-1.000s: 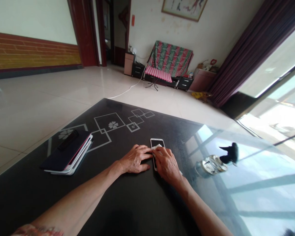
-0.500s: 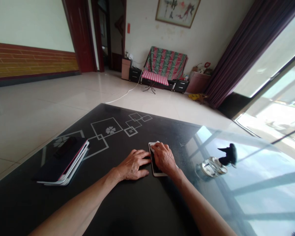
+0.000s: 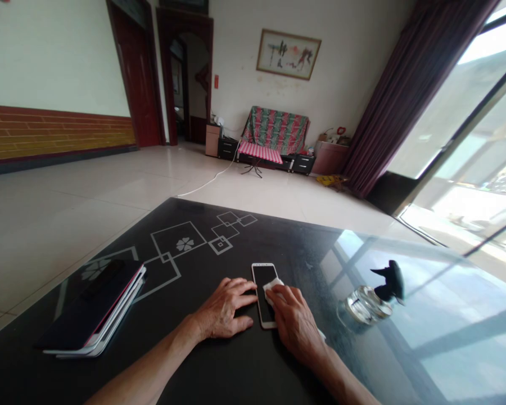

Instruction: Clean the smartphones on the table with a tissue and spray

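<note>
A white-framed smartphone (image 3: 263, 274) lies face up on the dark glossy table (image 3: 219, 371). My right hand (image 3: 294, 318) presses a folded white tissue (image 3: 274, 283) onto the right side of its screen; the fingers are closed over the tissue, and a bit of white also shows beside the wrist. My left hand (image 3: 225, 308) rests on the table with fingers spread, its fingertips at the phone's left edge.
On the right stands a clear spray bottle (image 3: 369, 304) with a black trigger head. At the left lies a stack of books or folders (image 3: 95, 309) with a dark cover. Patterned squares mark the tabletop. A cloth-covered object (image 3: 276, 129) stands across the room.
My right hand with the tissue has slid toward me along the phone, so more of the upper screen shows. The whole view has tilted up; the left hand stays beside the phone.
</note>
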The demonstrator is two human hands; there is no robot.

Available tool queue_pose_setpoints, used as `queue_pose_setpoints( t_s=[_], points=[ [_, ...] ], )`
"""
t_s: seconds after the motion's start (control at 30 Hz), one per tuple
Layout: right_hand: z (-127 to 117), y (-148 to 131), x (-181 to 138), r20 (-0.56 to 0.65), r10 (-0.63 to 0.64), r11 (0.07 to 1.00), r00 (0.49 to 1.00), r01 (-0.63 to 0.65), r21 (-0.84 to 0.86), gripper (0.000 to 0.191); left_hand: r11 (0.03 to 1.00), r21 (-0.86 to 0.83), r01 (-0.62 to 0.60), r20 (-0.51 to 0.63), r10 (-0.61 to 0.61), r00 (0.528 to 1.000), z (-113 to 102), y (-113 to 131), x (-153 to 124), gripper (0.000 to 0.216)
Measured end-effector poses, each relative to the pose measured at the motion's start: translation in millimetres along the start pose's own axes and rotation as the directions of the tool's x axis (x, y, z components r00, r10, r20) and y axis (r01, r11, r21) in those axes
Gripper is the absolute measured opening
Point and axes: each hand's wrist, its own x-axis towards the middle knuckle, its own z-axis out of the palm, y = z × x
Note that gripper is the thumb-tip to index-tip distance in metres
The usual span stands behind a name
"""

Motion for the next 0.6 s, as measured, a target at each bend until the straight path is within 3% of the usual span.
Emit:
queue_pose_setpoints(
  t_s=[0.6],
  points=[
    [-1, 1, 16, 0.017, -0.013, 0.999, 1.0, 0.012, 0.031, 0.048, 0.997, -0.014, 0.071, 0.05, -0.07, 0.996, 0, -1, -1, 0.049]
  ],
)
